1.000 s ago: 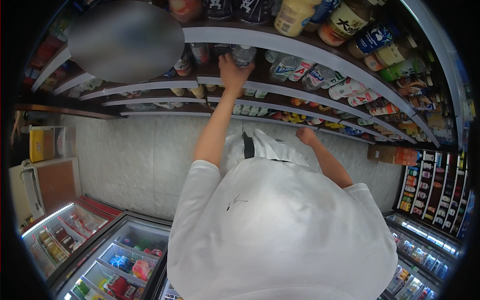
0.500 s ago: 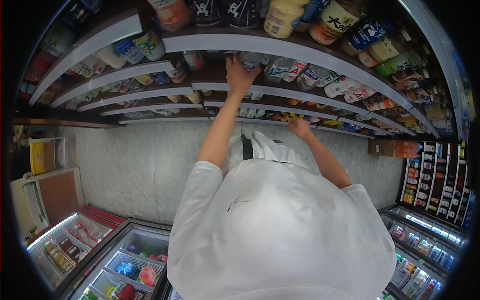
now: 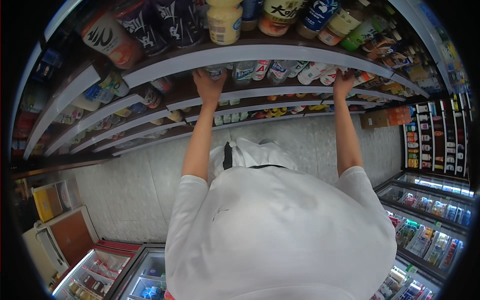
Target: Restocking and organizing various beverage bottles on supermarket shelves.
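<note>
My left hand (image 3: 208, 86) reaches into the upper-middle shelf, under the front strip of the shelf above. Its fingers and thumb are around a clear plastic bottle (image 3: 216, 72), the leftmost of a row. Farther right on that shelf, my right hand (image 3: 343, 83) has its fingers bent at a white bottle with red marks (image 3: 328, 76); the fingertips are partly hidden among the bottles. Between my hands stand another clear bottle with a blue label (image 3: 244, 71), a white bottle with a red letter (image 3: 260, 70) and a clear, pink-labelled bottle (image 3: 278, 71).
Large drink bottles, among them a yellow one (image 3: 224, 22), stand on the shelf above, behind a pale front strip (image 3: 250, 51). Lower shelves hold small drinks (image 3: 231, 118). A cardboard box (image 3: 378, 118) sits on the grey floor (image 3: 135, 190) at right. Glass-topped freezers (image 3: 430, 225) lie behind me.
My right hand has risen from beside my body to the bottle row, its fist loosening there. My left hand stays at the clear bottle. The shelves have shifted left in view.
</note>
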`<state>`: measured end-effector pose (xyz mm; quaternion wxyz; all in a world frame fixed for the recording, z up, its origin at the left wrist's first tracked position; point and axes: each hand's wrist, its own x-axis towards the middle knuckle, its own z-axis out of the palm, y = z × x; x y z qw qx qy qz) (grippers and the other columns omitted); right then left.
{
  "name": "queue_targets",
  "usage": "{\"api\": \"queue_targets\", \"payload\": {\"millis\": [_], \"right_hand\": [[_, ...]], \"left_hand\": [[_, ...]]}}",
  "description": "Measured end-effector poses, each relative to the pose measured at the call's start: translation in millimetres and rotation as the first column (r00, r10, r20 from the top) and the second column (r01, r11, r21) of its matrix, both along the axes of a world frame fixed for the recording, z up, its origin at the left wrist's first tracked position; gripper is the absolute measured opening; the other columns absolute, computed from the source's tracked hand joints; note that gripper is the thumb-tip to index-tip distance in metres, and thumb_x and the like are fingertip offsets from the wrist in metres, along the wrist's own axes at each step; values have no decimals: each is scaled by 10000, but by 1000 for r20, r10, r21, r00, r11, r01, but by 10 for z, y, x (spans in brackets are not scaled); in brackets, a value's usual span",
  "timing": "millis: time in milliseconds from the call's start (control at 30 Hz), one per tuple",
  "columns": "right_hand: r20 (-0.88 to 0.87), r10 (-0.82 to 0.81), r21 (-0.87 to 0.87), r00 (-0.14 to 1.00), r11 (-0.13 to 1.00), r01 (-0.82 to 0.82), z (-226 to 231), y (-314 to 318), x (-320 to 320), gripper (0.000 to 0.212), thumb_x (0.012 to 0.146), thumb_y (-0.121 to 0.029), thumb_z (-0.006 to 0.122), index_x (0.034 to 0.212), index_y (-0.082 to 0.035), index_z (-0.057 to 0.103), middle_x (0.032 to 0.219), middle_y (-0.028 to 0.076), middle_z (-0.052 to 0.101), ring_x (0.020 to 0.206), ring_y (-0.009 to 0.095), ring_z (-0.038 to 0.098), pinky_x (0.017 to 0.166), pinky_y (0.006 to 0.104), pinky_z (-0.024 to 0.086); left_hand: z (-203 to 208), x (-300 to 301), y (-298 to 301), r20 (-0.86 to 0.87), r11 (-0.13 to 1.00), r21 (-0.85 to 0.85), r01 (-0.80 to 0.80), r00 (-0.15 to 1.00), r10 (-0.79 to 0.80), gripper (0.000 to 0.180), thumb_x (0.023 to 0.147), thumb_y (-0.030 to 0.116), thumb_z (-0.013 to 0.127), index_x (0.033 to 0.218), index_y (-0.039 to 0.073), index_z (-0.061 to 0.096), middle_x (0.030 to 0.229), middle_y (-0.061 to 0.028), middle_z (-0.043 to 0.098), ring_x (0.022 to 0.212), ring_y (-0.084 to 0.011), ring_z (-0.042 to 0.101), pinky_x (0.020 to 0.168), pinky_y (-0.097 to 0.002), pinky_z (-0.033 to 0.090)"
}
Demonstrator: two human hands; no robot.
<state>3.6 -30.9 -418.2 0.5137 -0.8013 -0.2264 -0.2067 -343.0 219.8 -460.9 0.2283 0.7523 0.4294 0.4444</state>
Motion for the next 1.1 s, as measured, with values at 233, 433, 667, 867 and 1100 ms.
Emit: {"api": "queue_targets", "payload": {"millis": [233, 433, 667, 867, 1100], "right_hand": [[245, 25, -231, 969, 972, 34, 147, -217, 860, 370, 757, -248, 702, 986, 26, 604, 893, 200, 650, 856, 376, 601, 786, 399, 473], [170, 292, -648, 941, 753, -117, 51, -307, 1179, 507, 746, -398, 701, 1056, -8, 610, 950, 207, 652, 940, 382, 604, 813, 441, 474], [247, 328, -732, 912, 680, -46, 215, -279, 1132, 485, 759, -413, 684, 1069, -47, 611, 1095, 207, 605, 1032, 384, 560, 848, 444, 455], [55, 155, -874, 986, 485, -28, 442, -510, 598, 470, 774, -460, 646, 1020, -61, 611, 959, 199, 644, 856, 387, 626, 754, 468, 501], [61, 0, -766, 998, 641, 47, 265, -916, -10, 525, 765, -420, 689, 1040, -3, 529, 947, 240, 586, 870, 405, 596, 734, 475, 483]], "left_hand": [[8, 9, 33, -7, 1000, -1, 26, 1000, -26, 761, 692, 363, 761, 1203, -62, 390, 1077, -289, 458, 1003, -483, 479, 826, -518, 425], [-20, 13, 25, -6, 995, 103, -12, 1000, 13, 736, 684, 347, 788, 1165, -79, 429, 1036, -268, 474, 932, -461, 518, 786, -482, 447], [-35, 19, 50, -25, 995, 96, 27, 999, -24, 739, 692, 339, 784, 1164, -97, 417, 1024, -290, 470, 926, -478, 502, 790, -497, 435], [-106, 11, 100, -41, 990, 133, 46, 998, -41, 750, 687, 340, 789, 1160, -103, 412, 1028, -300, 474, 928, -483, 491, 786, -503, 429], [-72, 7, 98, -45, 987, 131, 89, 996, -83, 831, 698, 367, 762, 1263, -83, 352, 1109, -306, 498, 1012, -494, 499, 842, -502, 437]]}}
